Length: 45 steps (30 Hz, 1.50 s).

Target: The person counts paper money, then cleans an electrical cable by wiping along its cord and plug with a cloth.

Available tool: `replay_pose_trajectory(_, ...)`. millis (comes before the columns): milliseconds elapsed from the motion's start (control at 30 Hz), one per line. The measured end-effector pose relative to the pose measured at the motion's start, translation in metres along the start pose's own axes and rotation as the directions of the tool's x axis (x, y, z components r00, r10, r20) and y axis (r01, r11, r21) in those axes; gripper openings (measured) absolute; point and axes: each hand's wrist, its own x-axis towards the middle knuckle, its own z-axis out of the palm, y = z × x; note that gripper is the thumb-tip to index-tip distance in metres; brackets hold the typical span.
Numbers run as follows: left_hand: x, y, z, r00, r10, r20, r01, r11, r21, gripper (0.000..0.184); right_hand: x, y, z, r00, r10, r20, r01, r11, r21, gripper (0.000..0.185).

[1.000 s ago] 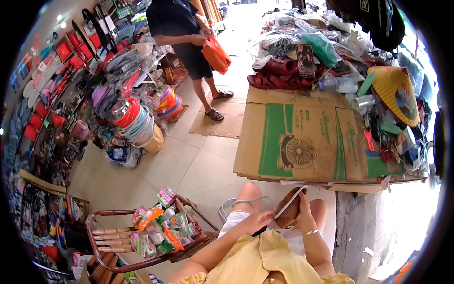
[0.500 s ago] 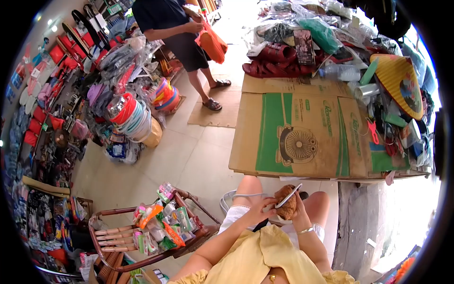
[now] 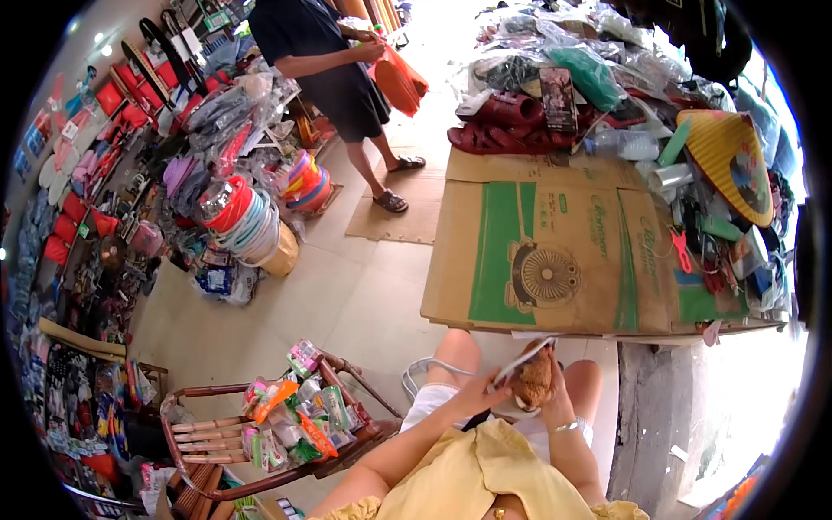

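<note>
One shoe [image 3: 534,380] between the knees [image 3: 588,374], long axis roughly 1-to-7 o'clock: right hand [image 3: 559,397] has fingers clamped at 4, left hand [image 3: 478,395] against the rim [image 3: 521,356] at 9, pinch unclear.

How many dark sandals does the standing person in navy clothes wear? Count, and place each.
2: the nearer dark sandal and the farther dark sandal, both on flat tan cardboard on the floor.
</note>
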Motion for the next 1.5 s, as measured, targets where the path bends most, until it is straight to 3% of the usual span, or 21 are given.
replay_pose_trajectory(67,0.011,0.001,-0.008,0.985,-0.174,0.000,0.174,0.985,-0.005,0.030,-0.008,-0.009,0.025,0.998,-0.044,0.053,0.051,0.987,-0.151,0.038)
replay_pose_trajectory(133,0.022,-0.030,-0.001,0.945,-0.123,-0.303,0.089,0.988,-0.125,0.024,-0.015,-0.015,0.035,0.983,-0.037,0.179,0.034,0.999,0.021,0.038)
replay_pose_trajectory(167,0.023,-0.018,-0.005,0.941,-0.170,-0.294,0.106,0.970,-0.219,0.022,-0.024,-0.006,0.071,0.982,-0.116,-0.149,0.104,0.991,-0.083,0.040)
replay_pose_trajectory(200,0.028,-0.003,-0.014,0.935,-0.220,-0.277,0.128,0.941,-0.312,0.021,-0.021,-0.013,0.052,0.990,-0.001,0.138,0.004,1.000,-0.022,0.042)
replay_pose_trajectory(233,0.029,-0.006,-0.017,0.947,-0.176,-0.268,0.098,0.955,-0.279,0.019,-0.026,-0.014,0.055,0.978,0.053,0.201,-0.049,0.998,-0.025,0.043)
replay_pose_trajectory(333,0.037,0.003,-0.020,0.934,-0.147,-0.326,0.107,0.985,-0.137,0.017,-0.022,-0.016,0.045,1.000,0.009,0.020,-0.007,0.996,-0.091,0.043)
replay_pose_trajectory(433,0.040,0.010,-0.007,0.870,-0.112,-0.480,-0.013,0.968,-0.251,0.014,-0.026,-0.004,0.044,0.996,0.042,0.076,-0.039,0.999,-0.032,0.045)
replay_pose_trajectory(467,0.040,0.011,-0.007,0.775,0.131,-0.618,-0.089,0.991,0.099,0.013,-0.025,-0.003,0.040,0.997,0.035,0.066,-0.032,0.999,-0.041,0.046)
replay_pose_trajectory(500,0.036,0.013,-0.005,0.725,0.266,-0.635,-0.108,0.955,0.276,0.013,-0.024,0.001,0.039,0.998,0.029,0.056,-0.027,0.999,-0.024,0.046)
replay_pose_trajectory(533,0.032,0.014,-0.003,0.661,0.394,-0.638,-0.100,0.890,0.446,0.014,-0.024,0.004,0.039,0.996,0.039,0.083,-0.040,0.999,0.016,0.046)
replay_pose_trajectory(633,0.001,0.022,0.009,0.873,0.180,-0.453,-0.062,0.963,0.263,0.017,-0.024,0.014,0.041,0.993,0.075,0.089,-0.084,0.992,0.095,0.047)
replay_pose_trajectory(800,-0.010,0.035,0.025,0.911,0.238,-0.336,-0.134,0.943,0.304,0.017,-0.018,0.019,0.027,0.976,0.122,0.182,-0.158,0.967,0.201,0.054)
replay_pose_trajectory(867,-0.012,0.033,0.031,0.899,0.072,-0.433,-0.079,0.997,0.001,0.024,-0.016,0.020,0.019,0.959,0.115,0.258,-0.179,0.955,0.237,0.055)
replay_pose_trajectory(900,-0.012,0.034,0.029,0.901,0.069,-0.429,-0.075,0.997,0.002,0.024,-0.015,0.022,0.018,0.968,0.098,0.230,-0.147,0.967,0.206,0.056)
replay_pose_trajectory(967,-0.010,0.038,0.023,0.855,0.396,-0.333,-0.213,0.856,0.471,0.034,-0.012,0.026,0.017,0.976,0.074,0.204,-0.112,0.978,0.178,0.058)
replay_pose_trajectory(1000,-0.009,0.039,0.025,0.857,0.397,-0.328,-0.216,0.855,0.472,0.034,-0.011,0.032,0.022,0.999,-0.020,0.032,0.017,0.994,0.110,0.059)
replay_pose_trajectory(1033,-0.008,0.040,0.027,0.889,0.319,-0.329,-0.166,0.894,0.417,0.039,-0.011,0.038,0.027,0.983,-0.126,-0.135,0.130,0.991,0.022,0.061)
replay_pose_trajectory(1133,-0.006,0.036,0.028,0.934,0.216,-0.286,-0.078,0.901,0.427,0.050,-0.018,0.052,0.043,0.988,-0.106,-0.108,0.119,0.986,0.118,0.061)
replay_pose_trajectory(1233,-0.001,0.045,0.027,0.971,0.026,-0.239,0.101,0.858,0.504,0.071,-0.007,0.062,0.025,0.970,-0.210,-0.125,0.208,0.978,-0.033,0.056)
replay_pose_trajectory(1433,-0.002,0.047,0.023,0.966,-0.188,-0.177,0.251,0.843,0.475,0.078,-0.007,0.066,0.019,0.941,-0.311,-0.134,0.303,0.950,-0.079,0.050)
replay_pose_trajectory(1500,-0.007,0.040,0.025,0.969,-0.164,-0.184,0.232,0.862,0.451,0.076,-0.008,0.067,0.018,0.934,-0.298,-0.200,0.285,0.954,-0.091,0.045)
